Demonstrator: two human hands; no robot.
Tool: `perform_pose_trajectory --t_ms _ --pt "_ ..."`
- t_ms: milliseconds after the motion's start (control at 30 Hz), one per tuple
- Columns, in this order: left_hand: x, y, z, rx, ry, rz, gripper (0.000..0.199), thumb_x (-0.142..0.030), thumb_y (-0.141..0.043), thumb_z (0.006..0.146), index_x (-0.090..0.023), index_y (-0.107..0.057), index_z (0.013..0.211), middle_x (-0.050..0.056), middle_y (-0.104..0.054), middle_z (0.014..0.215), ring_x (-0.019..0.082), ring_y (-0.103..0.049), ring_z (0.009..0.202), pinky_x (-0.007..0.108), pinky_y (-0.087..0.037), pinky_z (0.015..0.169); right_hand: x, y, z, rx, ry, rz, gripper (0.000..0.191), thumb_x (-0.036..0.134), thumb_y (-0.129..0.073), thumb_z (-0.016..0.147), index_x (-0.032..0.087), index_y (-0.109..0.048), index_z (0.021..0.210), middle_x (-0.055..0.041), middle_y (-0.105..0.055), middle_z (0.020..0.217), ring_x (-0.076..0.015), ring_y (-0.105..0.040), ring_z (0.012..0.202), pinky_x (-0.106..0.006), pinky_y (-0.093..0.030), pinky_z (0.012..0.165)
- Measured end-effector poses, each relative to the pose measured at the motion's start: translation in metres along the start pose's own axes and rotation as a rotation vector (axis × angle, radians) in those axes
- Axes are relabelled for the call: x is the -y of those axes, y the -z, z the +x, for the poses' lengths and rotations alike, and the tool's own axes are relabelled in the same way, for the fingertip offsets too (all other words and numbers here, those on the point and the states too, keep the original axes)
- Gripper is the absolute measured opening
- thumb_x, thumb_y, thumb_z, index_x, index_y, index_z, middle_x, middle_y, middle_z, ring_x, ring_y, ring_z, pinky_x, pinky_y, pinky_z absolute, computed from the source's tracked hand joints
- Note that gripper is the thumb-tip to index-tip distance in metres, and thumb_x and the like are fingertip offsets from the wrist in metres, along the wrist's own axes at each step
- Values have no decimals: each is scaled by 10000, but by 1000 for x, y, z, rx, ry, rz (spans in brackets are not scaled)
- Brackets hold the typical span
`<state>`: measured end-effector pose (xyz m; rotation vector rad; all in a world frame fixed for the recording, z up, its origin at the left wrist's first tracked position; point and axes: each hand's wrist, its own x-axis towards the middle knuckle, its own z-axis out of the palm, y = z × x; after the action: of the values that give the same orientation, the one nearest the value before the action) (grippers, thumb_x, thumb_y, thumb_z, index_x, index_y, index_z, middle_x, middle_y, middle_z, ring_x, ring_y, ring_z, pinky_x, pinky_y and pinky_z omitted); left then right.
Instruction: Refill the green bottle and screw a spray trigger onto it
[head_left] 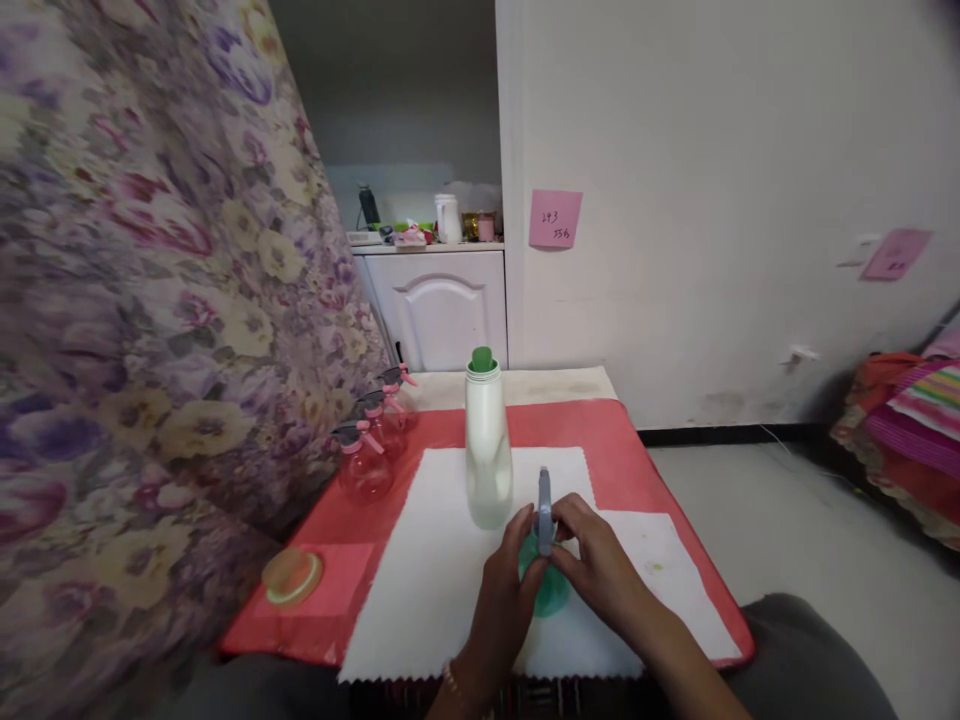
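A green see-through bottle (551,592) stands on the white cloth near the front of the table, with a grey-blue spray head (545,510) at its top. My left hand (512,588) has its fingers on the left side of the spray head and bottle neck. From the right, my right hand (596,562) pinches the same spray head. Just behind my hands stands a tall pale bottle (487,450), upright, with a green piece (482,359) in its open mouth.
Several clear spray bottles with pink and black tops (366,468) stand at the table's left edge. A round pinkish container (292,577) lies front left. White cloths (435,560) cover part of the red table (630,440). A floral curtain (187,350) hangs along the left.
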<state>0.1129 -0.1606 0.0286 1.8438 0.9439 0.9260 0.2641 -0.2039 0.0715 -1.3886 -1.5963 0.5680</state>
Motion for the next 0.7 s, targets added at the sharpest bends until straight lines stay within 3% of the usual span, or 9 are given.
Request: perform_pose_trajectory --t_ms 167,367,567,700 --pt "1 1 2 21 -23 -34 483 -225 -524 856 -253 -469 1335 46 -638 1284 206 -614 1132 345 -462 1011 -6 -13 0 -122 -51 8 199 96 -621 716 222 -507 819 37 -464 764 -152 -492 700 -282 -394 649" --pt "-1 6 0 47 -61 -43 469 -306 -531 878 -254 -479 1340 52 -619 1321 220 -580 1201 355 -445 1046 -4 -25 0 -233 -91 170 199 80 -581 661 221 -491 769 52 -438 713 -149 -482 681 -278 -395 653" --pt "18 9 3 -12 -72 17 503 -358 -518 863 -199 -497 1340 95 -583 1367 246 -537 1263 400 -406 1096 -2 -23 2 -169 -23 248 310 7 -501 605 208 -604 818 33 -484 767 -147 -493 718 -260 -389 665" --pt "25 10 11 -16 -66 8 509 -429 -553 829 -219 -540 1292 70 -632 1312 264 -572 1226 392 -473 1038 0 -17 6 -134 -27 252 378 -25 -482 585 203 -627 849 32 -512 785 -139 -514 728 -243 -399 680"
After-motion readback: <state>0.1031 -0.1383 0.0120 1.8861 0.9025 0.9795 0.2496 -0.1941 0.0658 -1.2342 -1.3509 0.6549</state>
